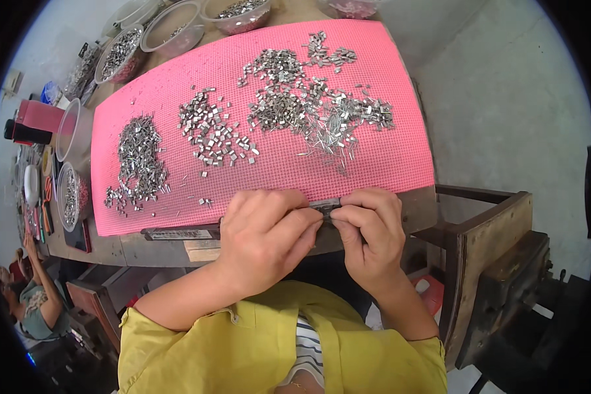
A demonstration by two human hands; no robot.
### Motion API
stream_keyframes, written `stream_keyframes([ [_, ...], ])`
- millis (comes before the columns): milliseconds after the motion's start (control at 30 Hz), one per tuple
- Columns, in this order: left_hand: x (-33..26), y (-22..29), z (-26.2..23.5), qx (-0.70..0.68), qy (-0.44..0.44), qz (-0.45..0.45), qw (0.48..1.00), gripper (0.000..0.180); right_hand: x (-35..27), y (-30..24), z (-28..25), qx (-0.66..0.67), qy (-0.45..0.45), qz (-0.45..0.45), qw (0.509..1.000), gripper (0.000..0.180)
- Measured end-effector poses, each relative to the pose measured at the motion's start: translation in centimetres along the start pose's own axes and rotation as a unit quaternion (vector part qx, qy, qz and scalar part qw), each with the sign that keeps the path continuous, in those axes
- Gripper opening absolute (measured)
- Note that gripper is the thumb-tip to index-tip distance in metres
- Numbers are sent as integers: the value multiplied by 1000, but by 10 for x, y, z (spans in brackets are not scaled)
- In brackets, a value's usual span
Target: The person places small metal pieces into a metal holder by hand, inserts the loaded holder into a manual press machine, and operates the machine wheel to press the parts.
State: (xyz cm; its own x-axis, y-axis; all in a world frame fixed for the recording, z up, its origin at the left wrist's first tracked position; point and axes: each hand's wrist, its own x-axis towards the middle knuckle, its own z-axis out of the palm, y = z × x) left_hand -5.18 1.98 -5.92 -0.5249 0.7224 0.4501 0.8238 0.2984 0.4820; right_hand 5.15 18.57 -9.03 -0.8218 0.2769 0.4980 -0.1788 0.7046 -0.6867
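Observation:
A long dark bar [180, 234] lies along the near edge of the pink textured mat [171, 85]. My left hand [262, 236] is closed over its middle, fingers curled and thumb toward the right. Close by on the right, my right hand [371, 233] is closed in a pinch at the bar's right end. Whatever sits between the fingertips is too small or hidden to make out. Beyond the hands lie a pile of slim metal pieces [139, 161], scattered small metal blocks [210, 128], a larger heap of blocks [279, 105] and thin metal pins [333, 131].
Plastic tubs with small metal parts, such as one tub [121, 54] and another tub [72, 197], line the far and left sides. A phone [79, 238] and tools lie at left. A wooden frame [486, 256] stands at right. Another person [43, 302] sits at lower left.

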Motion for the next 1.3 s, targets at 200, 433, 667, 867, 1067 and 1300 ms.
stream_keyframes([
  [200,-3,-2,6,93,-9,102,990,32,-2,2,4,-34,11,-25,999,21],
  [433,-3,3,11,96,15,79,992,33,0,3,0,-69,-4,-56,996,28],
  [667,6,6,-1,-26,-5,-46,999,31,6,-4,-10,-85,-21,-62,994,29],
  [867,41,-47,-48,-34,5,-116,993,24,29,-5,-20,-73,-30,-49,996,24],
  [1067,84,-113,-62,49,-24,-193,980,20,80,-5,-8,-84,-56,-101,990,19],
  [1300,113,-132,-43,45,-99,-298,948,26,141,12,21,-82,-132,-95,983,4],
])
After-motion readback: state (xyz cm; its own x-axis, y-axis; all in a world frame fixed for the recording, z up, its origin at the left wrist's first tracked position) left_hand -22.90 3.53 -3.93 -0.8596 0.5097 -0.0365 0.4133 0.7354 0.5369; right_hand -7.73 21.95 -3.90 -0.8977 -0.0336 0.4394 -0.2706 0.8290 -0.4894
